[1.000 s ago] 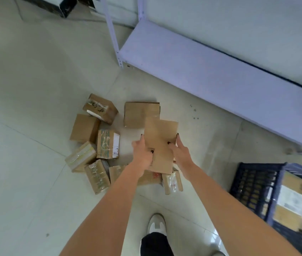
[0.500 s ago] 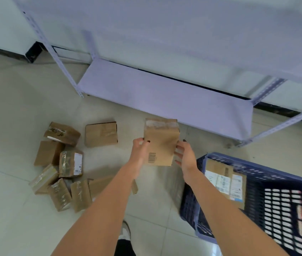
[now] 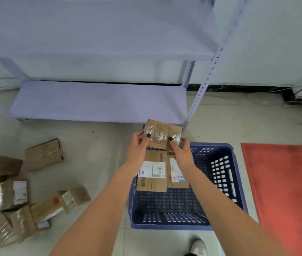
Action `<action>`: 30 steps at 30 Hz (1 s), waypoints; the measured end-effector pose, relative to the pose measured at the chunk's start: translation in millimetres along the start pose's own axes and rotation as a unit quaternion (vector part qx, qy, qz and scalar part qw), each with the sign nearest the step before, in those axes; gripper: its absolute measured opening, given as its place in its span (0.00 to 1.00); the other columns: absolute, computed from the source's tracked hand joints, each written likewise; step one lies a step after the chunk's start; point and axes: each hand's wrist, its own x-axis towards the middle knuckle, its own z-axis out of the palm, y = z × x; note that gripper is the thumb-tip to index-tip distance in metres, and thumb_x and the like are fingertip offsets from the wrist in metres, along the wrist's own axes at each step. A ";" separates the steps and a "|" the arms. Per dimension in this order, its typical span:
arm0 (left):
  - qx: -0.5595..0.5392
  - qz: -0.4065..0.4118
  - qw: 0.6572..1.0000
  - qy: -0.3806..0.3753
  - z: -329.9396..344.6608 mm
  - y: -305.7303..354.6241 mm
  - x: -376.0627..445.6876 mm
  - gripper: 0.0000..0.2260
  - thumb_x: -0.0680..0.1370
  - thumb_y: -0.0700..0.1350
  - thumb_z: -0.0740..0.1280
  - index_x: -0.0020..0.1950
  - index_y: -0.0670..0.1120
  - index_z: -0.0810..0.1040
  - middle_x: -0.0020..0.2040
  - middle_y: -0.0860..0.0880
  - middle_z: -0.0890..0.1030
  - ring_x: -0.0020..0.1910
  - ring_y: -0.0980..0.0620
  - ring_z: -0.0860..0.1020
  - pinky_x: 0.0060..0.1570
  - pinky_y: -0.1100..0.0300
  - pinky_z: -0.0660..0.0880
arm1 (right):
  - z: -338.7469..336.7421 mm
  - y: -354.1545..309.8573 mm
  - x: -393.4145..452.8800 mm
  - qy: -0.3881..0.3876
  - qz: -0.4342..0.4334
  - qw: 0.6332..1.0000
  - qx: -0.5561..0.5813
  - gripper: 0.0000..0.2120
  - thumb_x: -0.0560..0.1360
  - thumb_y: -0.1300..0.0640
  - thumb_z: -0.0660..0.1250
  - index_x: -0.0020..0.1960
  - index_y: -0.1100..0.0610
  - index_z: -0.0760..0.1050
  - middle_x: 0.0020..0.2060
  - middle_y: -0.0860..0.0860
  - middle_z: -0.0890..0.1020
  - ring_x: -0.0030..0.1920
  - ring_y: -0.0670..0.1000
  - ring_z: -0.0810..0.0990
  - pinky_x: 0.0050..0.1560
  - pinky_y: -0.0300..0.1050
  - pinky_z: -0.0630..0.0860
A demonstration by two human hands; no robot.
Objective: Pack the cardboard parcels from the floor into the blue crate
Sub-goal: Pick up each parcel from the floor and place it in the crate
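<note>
Two big purple shelves (image 3: 98, 100) fill the top of the frame, a red mat (image 3: 285, 182) lies along the right edge, and bare floor shows between them. Lower down in the middle, the blue crate (image 3: 226, 182) has two labelled parcels (image 3: 152, 174) flat in its left half and open room on its right. Loose parcels (image 3: 43, 154) sit at the lower left, and the left hand (image 3: 137, 148) and right hand (image 3: 180, 150) pinch a taped parcel (image 3: 162, 134) above the crate's far edge.

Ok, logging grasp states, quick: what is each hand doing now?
Left hand: grips the taped cardboard parcel by its left side.
Right hand: grips the same parcel's right side.
</note>
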 end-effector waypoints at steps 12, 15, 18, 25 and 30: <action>-0.020 -0.086 0.996 0.018 156.6 -10.1 -44.7 0.15 0.78 0.49 0.61 0.62 0.44 0.65 0.55 0.45 0.75 0.47 0.52 0.75 0.41 0.62 0.71 | -162.9 31.8 14.9 0.010 0.067 0.996 0.066 0.10 0.78 0.51 0.59 0.55 0.56 0.64 0.55 0.56 0.76 0.47 0.49 0.75 0.45 0.43 0.72; -0.052 -0.101 0.993 -0.017 172.5 -31.2 -54.5 0.23 0.78 0.46 0.63 0.71 0.51 0.61 0.64 0.48 0.73 0.58 0.50 0.76 0.52 0.57 0.74 | -184.2 48.9 11.9 -0.030 0.086 0.991 0.102 0.21 0.77 0.63 0.61 0.69 0.57 0.62 0.63 0.57 0.74 0.58 0.55 0.75 0.60 0.51 0.72; -0.006 -0.106 0.994 -0.021 184.6 -55.3 -56.5 0.25 0.77 0.49 0.64 0.72 0.58 0.60 0.70 0.48 0.68 0.66 0.46 0.71 0.65 0.44 0.69 | -196.4 69.0 12.3 -0.083 0.080 0.992 0.050 0.34 0.73 0.70 0.62 0.75 0.54 0.54 0.66 0.54 0.71 0.64 0.54 0.72 0.66 0.53 0.69; 0.066 -0.078 0.995 -0.011 195.7 -95.1 -55.4 0.33 0.73 0.38 0.69 0.73 0.56 0.59 0.69 0.48 0.69 0.66 0.49 0.70 0.65 0.47 0.70 | -194.3 116.5 15.5 -0.160 0.055 0.982 -0.088 0.46 0.67 0.75 0.67 0.75 0.49 0.51 0.66 0.54 0.69 0.63 0.49 0.69 0.56 0.42 0.76; 0.088 -0.095 0.992 0.003 194.6 -122.4 -39.6 0.33 0.71 0.32 0.69 0.71 0.50 0.61 0.67 0.48 0.72 0.65 0.51 0.70 0.58 0.58 0.72 | -179.1 148.3 29.1 -0.132 0.079 0.985 -0.080 0.45 0.65 0.76 0.69 0.74 0.52 0.54 0.66 0.52 0.71 0.63 0.48 0.70 0.50 0.37 0.77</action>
